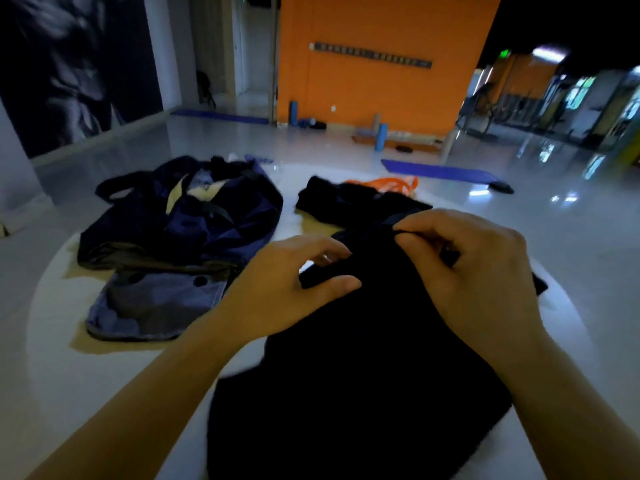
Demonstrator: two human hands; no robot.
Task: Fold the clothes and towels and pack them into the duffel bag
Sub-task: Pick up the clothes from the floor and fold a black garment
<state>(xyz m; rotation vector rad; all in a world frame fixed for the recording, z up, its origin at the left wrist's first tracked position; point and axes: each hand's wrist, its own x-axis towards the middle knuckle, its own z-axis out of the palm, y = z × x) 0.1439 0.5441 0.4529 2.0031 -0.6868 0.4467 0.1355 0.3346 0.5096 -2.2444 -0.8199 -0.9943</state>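
Now both hands pinch a black garment (363,375) on the bench (69,358): left grip (294,275) at its edge, right grip (474,268) likewise; duffel (180,216) lies left.

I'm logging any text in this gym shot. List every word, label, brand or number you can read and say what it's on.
None can be read.
Dark strip of characters on the orange wall: too blurred to read.
Green lit sign near the ceiling on the right: too small to read.
Black garment, duffel bag: no print visible.
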